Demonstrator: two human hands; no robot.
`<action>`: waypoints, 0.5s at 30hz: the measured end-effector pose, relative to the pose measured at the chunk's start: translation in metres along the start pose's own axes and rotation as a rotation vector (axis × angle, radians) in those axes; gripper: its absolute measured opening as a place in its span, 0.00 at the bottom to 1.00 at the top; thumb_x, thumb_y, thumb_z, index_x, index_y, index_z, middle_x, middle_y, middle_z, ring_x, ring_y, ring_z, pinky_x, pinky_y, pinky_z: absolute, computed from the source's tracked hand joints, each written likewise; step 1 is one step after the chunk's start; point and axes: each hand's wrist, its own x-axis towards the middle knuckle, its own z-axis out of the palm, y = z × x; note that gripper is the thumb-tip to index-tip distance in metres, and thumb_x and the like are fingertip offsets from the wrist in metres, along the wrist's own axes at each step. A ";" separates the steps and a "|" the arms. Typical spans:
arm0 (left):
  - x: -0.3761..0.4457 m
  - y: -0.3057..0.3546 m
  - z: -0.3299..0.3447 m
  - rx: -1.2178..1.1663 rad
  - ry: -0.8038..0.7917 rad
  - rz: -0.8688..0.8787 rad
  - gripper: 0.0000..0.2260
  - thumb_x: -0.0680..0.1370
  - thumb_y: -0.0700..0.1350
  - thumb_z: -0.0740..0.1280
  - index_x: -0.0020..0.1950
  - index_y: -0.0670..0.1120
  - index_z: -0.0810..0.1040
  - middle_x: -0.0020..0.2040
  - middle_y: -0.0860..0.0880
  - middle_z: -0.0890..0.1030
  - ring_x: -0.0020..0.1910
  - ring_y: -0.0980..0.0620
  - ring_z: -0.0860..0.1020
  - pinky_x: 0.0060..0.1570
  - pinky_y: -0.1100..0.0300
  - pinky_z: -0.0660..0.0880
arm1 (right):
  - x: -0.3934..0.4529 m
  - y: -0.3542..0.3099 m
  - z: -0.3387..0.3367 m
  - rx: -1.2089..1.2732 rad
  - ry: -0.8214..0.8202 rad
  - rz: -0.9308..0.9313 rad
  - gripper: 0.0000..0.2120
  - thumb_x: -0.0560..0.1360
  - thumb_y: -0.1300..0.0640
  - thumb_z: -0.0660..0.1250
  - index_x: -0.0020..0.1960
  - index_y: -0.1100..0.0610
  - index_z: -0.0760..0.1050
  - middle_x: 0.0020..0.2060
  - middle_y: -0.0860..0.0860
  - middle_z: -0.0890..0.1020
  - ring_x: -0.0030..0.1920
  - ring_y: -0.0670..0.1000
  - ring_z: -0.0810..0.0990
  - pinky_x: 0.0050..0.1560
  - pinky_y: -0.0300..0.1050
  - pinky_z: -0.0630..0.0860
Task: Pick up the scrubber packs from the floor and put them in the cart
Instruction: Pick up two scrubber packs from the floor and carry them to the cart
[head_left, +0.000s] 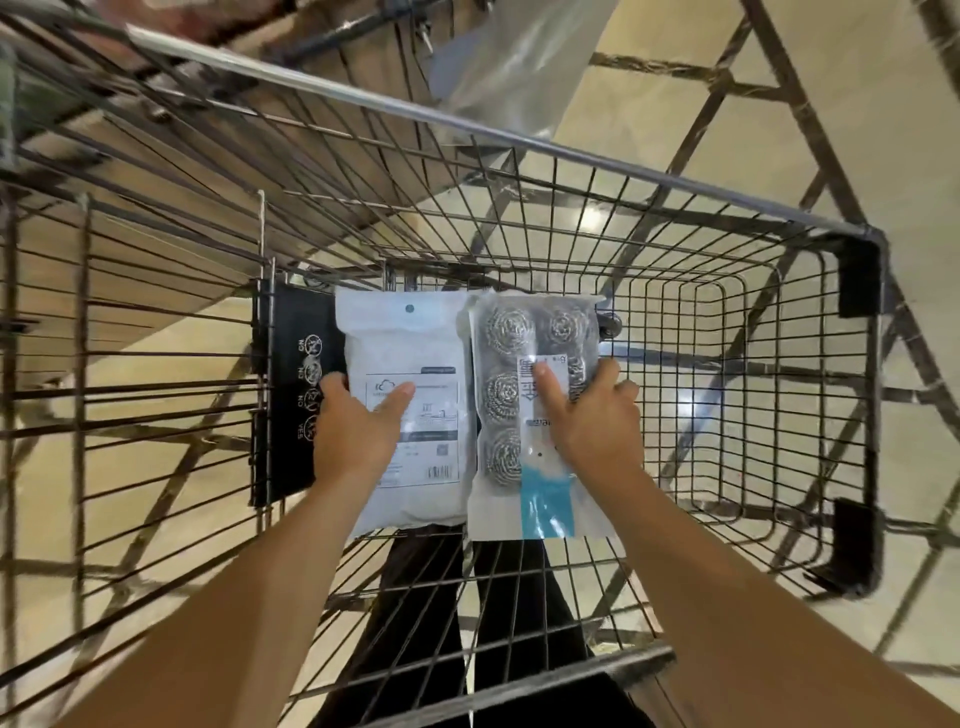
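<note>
Your left hand (358, 421) grips the white pack (410, 415) at its left edge, thumb across the printed label. Your right hand (597, 415) grips the clear scrubber pack (524, 415), thumb pressed on its label, fingers wrapped behind the right edge. That pack shows steel wool coils, at least 5 visible. The 2 packs sit side by side, edges touching, inside the wire cart (727, 364), beside the black flap (291, 395). Whether they rest on the cart's mesh cannot be told. Pale tiled floor (831, 104) shows below
</note>
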 end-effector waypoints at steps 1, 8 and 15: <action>-0.002 0.001 0.000 0.071 0.015 0.028 0.36 0.77 0.55 0.73 0.78 0.44 0.61 0.70 0.43 0.75 0.59 0.41 0.78 0.58 0.49 0.75 | -0.002 0.001 -0.002 -0.016 -0.008 0.014 0.41 0.77 0.28 0.55 0.74 0.60 0.60 0.66 0.65 0.69 0.66 0.67 0.72 0.63 0.63 0.73; -0.037 0.019 -0.029 0.629 0.048 0.377 0.29 0.81 0.55 0.65 0.79 0.46 0.64 0.77 0.44 0.68 0.74 0.41 0.67 0.72 0.45 0.65 | -0.031 -0.004 -0.039 -0.073 0.037 -0.067 0.39 0.81 0.34 0.56 0.80 0.60 0.54 0.71 0.66 0.66 0.71 0.68 0.68 0.68 0.64 0.71; -0.069 0.067 -0.104 0.833 0.229 0.600 0.21 0.81 0.58 0.60 0.70 0.49 0.75 0.66 0.46 0.78 0.66 0.43 0.74 0.65 0.47 0.70 | -0.078 -0.061 -0.115 -0.470 0.160 -0.516 0.28 0.85 0.39 0.52 0.80 0.51 0.60 0.76 0.53 0.69 0.75 0.58 0.67 0.73 0.60 0.66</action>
